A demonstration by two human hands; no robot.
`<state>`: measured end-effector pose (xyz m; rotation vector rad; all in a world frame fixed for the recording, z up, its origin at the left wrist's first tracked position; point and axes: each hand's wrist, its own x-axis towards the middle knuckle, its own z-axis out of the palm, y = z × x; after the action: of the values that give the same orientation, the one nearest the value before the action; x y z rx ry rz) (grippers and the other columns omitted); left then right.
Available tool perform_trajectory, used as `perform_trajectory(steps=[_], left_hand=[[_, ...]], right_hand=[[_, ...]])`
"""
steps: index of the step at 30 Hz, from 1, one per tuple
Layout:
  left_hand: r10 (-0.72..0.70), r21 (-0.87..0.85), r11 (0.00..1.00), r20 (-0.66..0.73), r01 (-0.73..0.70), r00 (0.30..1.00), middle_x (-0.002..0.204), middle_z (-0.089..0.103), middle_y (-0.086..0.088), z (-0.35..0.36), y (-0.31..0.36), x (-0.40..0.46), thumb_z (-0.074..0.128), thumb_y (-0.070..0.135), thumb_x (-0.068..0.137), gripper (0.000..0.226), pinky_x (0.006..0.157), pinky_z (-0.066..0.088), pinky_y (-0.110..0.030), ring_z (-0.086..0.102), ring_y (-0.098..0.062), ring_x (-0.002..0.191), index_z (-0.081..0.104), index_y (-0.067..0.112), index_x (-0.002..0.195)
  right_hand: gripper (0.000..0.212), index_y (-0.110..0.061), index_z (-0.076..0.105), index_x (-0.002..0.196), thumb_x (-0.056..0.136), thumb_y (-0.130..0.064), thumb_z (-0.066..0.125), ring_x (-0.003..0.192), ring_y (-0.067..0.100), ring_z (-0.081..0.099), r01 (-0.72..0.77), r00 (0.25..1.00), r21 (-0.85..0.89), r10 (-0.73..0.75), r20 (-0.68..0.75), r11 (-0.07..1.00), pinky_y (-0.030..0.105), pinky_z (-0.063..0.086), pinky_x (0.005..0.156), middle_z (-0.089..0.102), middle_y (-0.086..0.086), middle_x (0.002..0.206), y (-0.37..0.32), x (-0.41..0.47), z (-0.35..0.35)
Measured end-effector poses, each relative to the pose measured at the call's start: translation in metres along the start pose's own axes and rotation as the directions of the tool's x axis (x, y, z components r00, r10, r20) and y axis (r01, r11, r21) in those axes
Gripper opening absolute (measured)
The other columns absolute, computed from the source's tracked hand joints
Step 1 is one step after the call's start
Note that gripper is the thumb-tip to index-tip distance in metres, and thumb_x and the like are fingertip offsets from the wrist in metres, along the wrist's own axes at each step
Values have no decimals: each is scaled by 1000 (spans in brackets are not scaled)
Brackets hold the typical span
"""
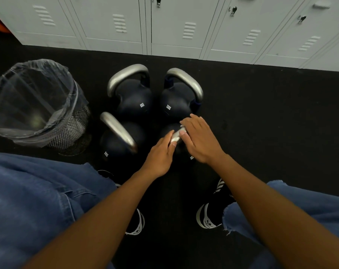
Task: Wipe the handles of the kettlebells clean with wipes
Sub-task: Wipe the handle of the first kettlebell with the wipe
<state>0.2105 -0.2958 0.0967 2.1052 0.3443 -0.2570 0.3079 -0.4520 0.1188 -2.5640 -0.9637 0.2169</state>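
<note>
Black rubber flooring [261, 113] carries four kettlebells before grey lockers [176, 26]. Your left hand [160, 154] and right hand [199, 138] both curl around the white wipe [176, 135] on the handle of the 5 o'clock kettlebell [169, 130]. At 9 o'clock stands a lined mesh bin [71, 131].

mesh bin [71, 131], clear liner, left | grey lockers [176, 26] behind | black floor [271, 113]
</note>
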Motion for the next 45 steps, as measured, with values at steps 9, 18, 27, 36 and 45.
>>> perform_trajectory(steps=[9, 18, 27, 36, 45], left_hand=[[1, 24, 1000, 5, -1, 1000, 156, 45, -1, -2, 1, -1, 34, 42, 109, 52, 110, 42, -43, 51, -24, 135, 30, 26, 158], [-14, -9, 1000, 13, 14, 1000, 155, 47, -1, -2, 1, 0, 35, 46, 108, 54, 111, 43, -42, 50, -24, 136, 32, 24, 157], [-23, -26, 999, 11, 23, 1000, 168, 26, 0, -1, 7, -8, 26, 38, 111, 54, 114, 27, -29, 34, -23, 149, 19, 24, 163], [-170, -172, 969, 51, 176, 984, 161, 39, -6, -4, -12, -23, 27, 39, 111, 50, 117, 30, -35, 40, -25, 145, 23, 32, 161], [-206, -196, 954, 122, 227, 971, 164, 33, -5, -6, -17, -25, 25, 43, 111, 51, 112, 26, -30, 33, -26, 150, 15, 42, 161]], right_hand=[[64, -16, 17, 165, 108, -44, 30, 160, 14, -6, -1, 999, 124, 6, -37, 992, 40, 2, 130, 7, 0, 174, -9, -40, 17], [67, -11, 49, 149, 105, -51, 18, 156, 19, 21, -63, 998, 7, 64, -10, 998, 43, 8, 130, 48, 4, 154, -16, -1, 4], [62, -17, 17, 165, 108, -41, 25, 160, 12, -3, -37, 997, 44, 40, -65, 998, 39, 2, 130, 8, 0, 173, -24, -46, 26], [63, -13, 23, 163, 108, -43, 25, 160, 14, -2, -39, 998, -29, 37, -54, 999, 40, 4, 130, 16, 3, 172, -37, -33, 26], [65, -11, 29, 161, 107, -45, 22, 160, 17, 3, -32, 999, -66, 29, -46, 997, 38, 3, 130, 23, 5, 170, -45, -28, 28]])
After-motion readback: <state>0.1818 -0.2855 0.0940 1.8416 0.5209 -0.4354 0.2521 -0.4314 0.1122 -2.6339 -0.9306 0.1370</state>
